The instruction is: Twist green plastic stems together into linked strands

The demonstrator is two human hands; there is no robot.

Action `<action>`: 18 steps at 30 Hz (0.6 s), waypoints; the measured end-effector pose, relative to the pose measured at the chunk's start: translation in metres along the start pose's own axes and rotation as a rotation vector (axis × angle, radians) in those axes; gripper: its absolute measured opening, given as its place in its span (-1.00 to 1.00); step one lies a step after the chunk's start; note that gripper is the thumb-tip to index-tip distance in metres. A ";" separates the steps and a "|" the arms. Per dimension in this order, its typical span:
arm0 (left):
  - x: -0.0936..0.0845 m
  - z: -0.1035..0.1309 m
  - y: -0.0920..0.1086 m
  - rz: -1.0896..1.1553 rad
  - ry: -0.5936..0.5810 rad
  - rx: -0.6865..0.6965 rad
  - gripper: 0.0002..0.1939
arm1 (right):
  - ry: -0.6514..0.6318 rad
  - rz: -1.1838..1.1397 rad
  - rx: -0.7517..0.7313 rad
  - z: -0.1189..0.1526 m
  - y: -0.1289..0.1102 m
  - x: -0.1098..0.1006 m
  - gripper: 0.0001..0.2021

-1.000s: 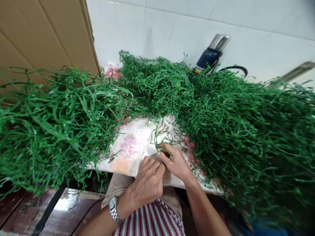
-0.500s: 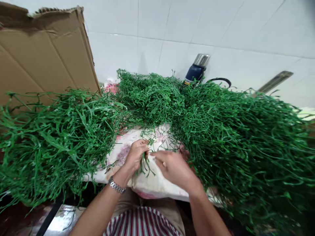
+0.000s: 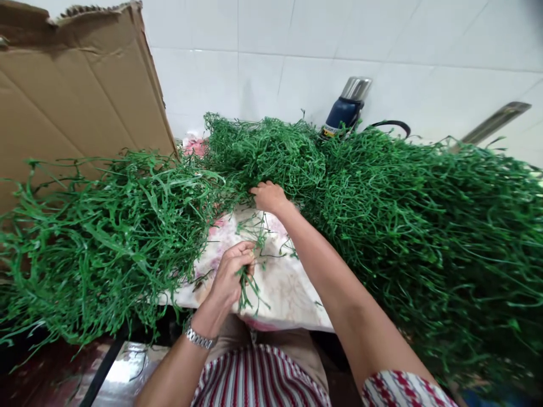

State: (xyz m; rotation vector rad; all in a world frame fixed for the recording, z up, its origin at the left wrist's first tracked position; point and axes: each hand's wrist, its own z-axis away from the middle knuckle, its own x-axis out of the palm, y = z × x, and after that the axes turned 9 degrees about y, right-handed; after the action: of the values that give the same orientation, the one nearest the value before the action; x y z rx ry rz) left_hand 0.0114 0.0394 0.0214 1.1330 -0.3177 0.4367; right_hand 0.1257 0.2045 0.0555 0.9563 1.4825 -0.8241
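Observation:
My left hand [image 3: 237,268] is closed around a small bunch of green plant stems [image 3: 248,291], which look like plastic. Their ends stick out below and above my fingers, over the cloth-covered table. My right hand [image 3: 269,196] is stretched forward to the near edge of the back pile of green stems [image 3: 271,150]. Its fingers are apart and touch the pile, and I see no stem held in them. A few loose stems [image 3: 254,226] lie on the floral cloth [image 3: 292,288] between my hands.
A leafy pile [image 3: 127,226] covers the left side, and a larger stem pile [image 3: 416,226] fills the right. A torn cardboard box [image 3: 80,90] stands at the back left. Near the tiled wall [image 3: 271,51] are a blue flask [image 3: 343,113] and a flat metal strip [image 3: 494,124].
My right hand has moved from beside my left hand forward to the back pile. My left hand stays in place, holding the stems. The view has shifted slightly.

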 end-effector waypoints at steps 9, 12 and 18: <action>-0.050 0.078 0.015 -0.431 -0.072 0.024 -0.83 | -0.039 0.007 0.023 -0.014 0.018 0.009 -0.63; -0.063 0.067 0.011 -0.496 0.011 0.084 -0.88 | -0.086 -0.022 0.016 -0.009 0.013 0.006 -0.65; -0.073 0.040 -0.008 -0.463 0.110 0.125 -0.92 | -0.084 -0.117 -0.022 0.034 0.002 -0.026 -0.63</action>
State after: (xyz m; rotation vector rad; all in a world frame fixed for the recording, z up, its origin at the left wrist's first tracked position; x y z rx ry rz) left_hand -0.0493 -0.0132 -0.0029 1.2558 0.0729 0.1087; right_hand 0.1426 0.1714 0.0772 0.8147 1.4822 -0.9205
